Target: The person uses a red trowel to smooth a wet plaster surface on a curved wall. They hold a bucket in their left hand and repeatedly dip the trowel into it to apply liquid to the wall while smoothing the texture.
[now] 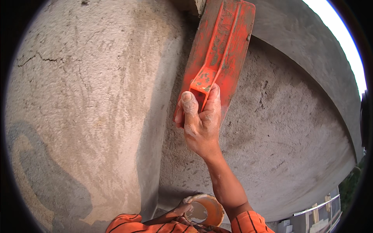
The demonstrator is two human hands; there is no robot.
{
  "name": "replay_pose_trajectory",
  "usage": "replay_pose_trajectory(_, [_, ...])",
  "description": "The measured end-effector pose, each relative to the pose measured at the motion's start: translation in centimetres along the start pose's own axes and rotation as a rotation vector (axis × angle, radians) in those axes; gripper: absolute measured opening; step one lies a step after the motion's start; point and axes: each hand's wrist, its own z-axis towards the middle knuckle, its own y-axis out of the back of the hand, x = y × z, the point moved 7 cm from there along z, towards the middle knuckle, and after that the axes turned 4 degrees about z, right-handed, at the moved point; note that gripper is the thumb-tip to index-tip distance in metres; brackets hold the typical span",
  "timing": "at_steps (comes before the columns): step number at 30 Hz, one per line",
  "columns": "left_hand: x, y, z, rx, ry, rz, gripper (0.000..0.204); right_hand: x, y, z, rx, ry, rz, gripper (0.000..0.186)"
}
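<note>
My right hand [200, 118] is wrapped round the handle of a red plastic plastering float [233, 58], smeared with grey mortar and raised against the inside corner of the rough cement walls. Low in the picture, my left hand [182, 206] grips the rim of an orange bucket [213, 209] with pale grey inside. Its fingers are small in view and partly hidden.
A cracked plaster wall [77, 97] fills the left side; a darker rough surface [279, 136] lies at the right, under a curved smooth band [318, 46]. Greenery [347, 180], grey blocks and pale wooden pieces [314, 213] show at the lower right.
</note>
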Motion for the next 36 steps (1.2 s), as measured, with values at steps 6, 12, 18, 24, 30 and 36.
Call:
replay_pose_trajectory(6, [-0.6, 0.0, -0.3, -0.012, -0.005, 0.002, 0.058, 3.7, 3.3, 1.9, -0.101, 0.105, 0.026, 0.021])
replay_pose_trajectory(12, [-0.5, 0.0, -0.4, -0.004, 0.006, 0.002, 0.057, 7.6, 7.5, 0.6, -0.349, 0.311, 0.127, 0.029])
replay_pose_trajectory(18, [-0.8, -0.2, -0.5, -0.004, 0.021, 0.017, 0.056, 2.9, 2.1, -1.1, -0.082, 0.112, -0.024, 0.032])
replay_pose_trajectory(24, [-0.8, -0.2, -1.1, -0.004, 0.032, 0.029, 0.055, 3.1, 3.8, 0.4, -0.126, 0.127, -0.119, 0.028])
replay_pose_trajectory(30, [-1.2, -0.3, -1.2, 0.002, 0.030, 0.044, 0.055, 9.0, 12.8, -0.6, -0.394, 0.285, -0.015, 0.033])
replay_pose_trajectory(36, [-0.6, -0.3, -1.1, 0.002, 0.040, 0.050, 0.054, 8.1, 10.2, -3.4, -0.338, 0.214, 0.022, 0.034])
